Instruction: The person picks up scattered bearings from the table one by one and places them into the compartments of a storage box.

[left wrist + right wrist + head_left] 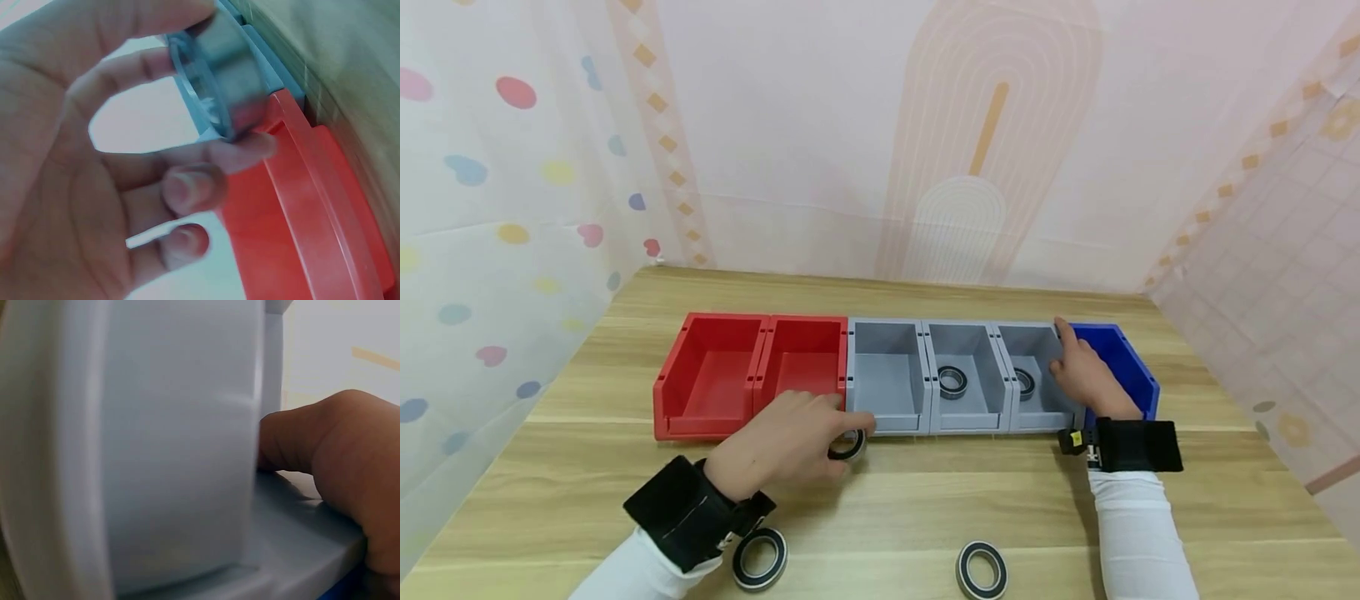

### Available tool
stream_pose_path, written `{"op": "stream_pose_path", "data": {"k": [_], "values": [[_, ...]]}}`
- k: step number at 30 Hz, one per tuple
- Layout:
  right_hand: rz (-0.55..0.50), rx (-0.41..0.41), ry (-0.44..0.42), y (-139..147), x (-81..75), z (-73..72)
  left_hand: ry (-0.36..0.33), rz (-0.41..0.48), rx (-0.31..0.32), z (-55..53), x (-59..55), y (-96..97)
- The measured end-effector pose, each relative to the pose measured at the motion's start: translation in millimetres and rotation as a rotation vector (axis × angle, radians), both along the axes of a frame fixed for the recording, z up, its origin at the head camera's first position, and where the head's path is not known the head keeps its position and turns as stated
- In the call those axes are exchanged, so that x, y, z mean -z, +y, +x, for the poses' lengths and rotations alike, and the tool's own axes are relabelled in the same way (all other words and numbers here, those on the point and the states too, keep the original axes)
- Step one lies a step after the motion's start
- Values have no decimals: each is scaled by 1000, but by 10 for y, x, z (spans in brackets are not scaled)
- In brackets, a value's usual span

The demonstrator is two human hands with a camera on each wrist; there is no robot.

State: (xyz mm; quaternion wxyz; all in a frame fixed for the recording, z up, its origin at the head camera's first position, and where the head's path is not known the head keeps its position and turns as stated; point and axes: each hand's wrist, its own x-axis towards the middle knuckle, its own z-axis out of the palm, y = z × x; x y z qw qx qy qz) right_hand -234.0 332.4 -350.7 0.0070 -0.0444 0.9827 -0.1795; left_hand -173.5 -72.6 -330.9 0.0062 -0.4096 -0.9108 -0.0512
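In the head view my left hand (786,437) pinches a ball bearing (859,452) between thumb and fingers, in front of the second red bin (805,371). The left wrist view shows that bearing (240,75) on edge at the fingertips, its metal outer ring facing the bins. My right hand (1093,379) grips the wall between the rightmost grey bin (1037,342) and the blue bin (1101,337). Its thumb is on the grey side and the index finger points to the back corner; the other fingers are hidden. One bearing (1029,385) lies in that grey bin.
Another bearing (952,394) lies in the middle grey bin (967,346). The left grey bin (887,379) adjoins the red bins, with another red bin (718,375) at the row's left end. Two bearings lie on the wooden table near the front: one left (779,554), one right (964,571).
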Motion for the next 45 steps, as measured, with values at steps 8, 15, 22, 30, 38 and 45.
{"op": "stream_pose_path", "data": {"k": [8, 15, 22, 30, 38, 45], "values": [[-9, -2, 14, 6, 28, 1, 172, 52, 51, -160, -23, 193], [-18, 1, -4, 1, 26, -4, 256, 71, 82, -322, -72, 367], [-21, 5, 4, 7, 60, -11, 256, -26, 50, -547, -35, 478], [-14, 11, 12, 1, 25, -17, 182, -124, -17, -704, -53, 665], [-26, 11, 20, 0, 48, 12, 145, -243, -106, -796, 7, 796], [-12, 16, 31, 16, 40, 3, 151, -290, -119, -849, 100, 847]]}}
